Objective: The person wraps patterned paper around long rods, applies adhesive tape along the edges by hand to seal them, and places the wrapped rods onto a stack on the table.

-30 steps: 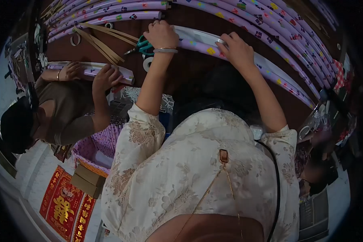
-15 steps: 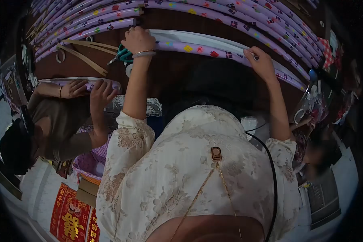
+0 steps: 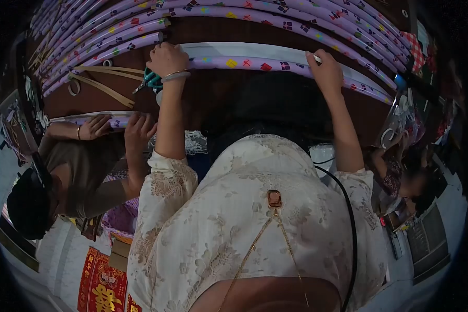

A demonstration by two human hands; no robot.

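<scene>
A long sheet of purple wrapping paper [image 3: 247,62], printed with small gift shapes, lies partly rolled on the dark table. Its white inner side [image 3: 249,50] shows along the far edge. At the paper's left end, my left hand [image 3: 167,60] is closed over it with curled fingers. Farther right, my right hand [image 3: 326,73] pinches the paper's far edge, and a small white piece [image 3: 317,59] I cannot make out shows at its fingers. Teal-handled scissors [image 3: 152,79] lie beside my left wrist.
Several rolled purple tubes [image 3: 275,20] cover the table's far side. Wooden strips [image 3: 106,93] and a tape roll [image 3: 74,87] lie left. A co-worker's hands [image 3: 135,130] work on another purple roll [image 3: 117,119]. Another person [image 3: 395,177] sits right. A black cable [image 3: 351,218] hangs along my front.
My right hand has moved slightly left and up along the paper's edge. My left hand remains at the left end, and the whole view has shifted a little.
</scene>
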